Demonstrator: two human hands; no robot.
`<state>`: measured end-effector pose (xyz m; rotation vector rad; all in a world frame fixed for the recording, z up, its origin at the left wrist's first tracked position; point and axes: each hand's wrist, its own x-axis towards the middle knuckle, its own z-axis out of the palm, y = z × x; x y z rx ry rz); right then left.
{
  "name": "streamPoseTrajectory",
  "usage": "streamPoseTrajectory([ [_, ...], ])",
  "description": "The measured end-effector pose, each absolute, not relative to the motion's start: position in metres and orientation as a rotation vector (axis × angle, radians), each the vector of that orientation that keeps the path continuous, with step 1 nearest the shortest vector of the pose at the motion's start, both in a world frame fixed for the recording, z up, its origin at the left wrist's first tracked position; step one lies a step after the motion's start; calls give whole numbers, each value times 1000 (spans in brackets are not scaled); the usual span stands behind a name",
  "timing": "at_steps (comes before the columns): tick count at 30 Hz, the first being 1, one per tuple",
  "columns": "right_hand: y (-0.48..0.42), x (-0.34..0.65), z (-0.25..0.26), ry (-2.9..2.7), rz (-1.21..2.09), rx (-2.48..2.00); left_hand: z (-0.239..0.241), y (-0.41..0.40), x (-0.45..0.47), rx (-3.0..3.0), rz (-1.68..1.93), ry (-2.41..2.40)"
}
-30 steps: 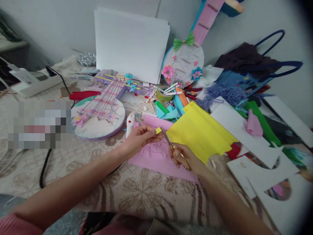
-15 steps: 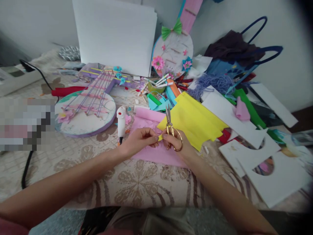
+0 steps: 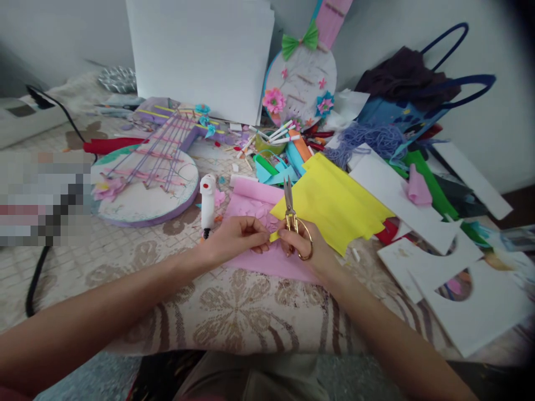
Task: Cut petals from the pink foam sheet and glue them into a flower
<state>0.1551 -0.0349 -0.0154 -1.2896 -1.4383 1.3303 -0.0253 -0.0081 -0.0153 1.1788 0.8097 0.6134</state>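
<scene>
My right hand grips small gold scissors, their blades pointing up and closed. A folded yellow sheet lies to the right of the scissors. My left hand pinches the yellow sheet's near left corner, fingertips close to my right hand. Both hands rest over a pink foam sheet spread on the patterned tablecloth.
A white glue gun stands left of my hands. A round guitar-shaped craft lies farther left, another one leans on the wall beside white boards. White foam cut-outs, blue yarn, a blue bag and coloured scraps crowd the right. A black cable runs at left.
The scissors swung from angled cutting at the yellow sheet's corner to upright with blades closed. My hands came together near the table's front edge. The view shifted slightly.
</scene>
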Motion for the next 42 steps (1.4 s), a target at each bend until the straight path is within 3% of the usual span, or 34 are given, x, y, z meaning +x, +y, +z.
streamPoseTrajectory([
  [12, -40, 163, -20, -1332, 1419, -1213, -11, -4, -31, 943, 753, 679],
  [21, -60, 177, 0, -1712, 1484, -1293, -10, 5, -34, 853, 929, 557],
  [42, -63, 176, -6, -1695, 1597, -1377, -12, 4, -35, 858, 853, 558],
])
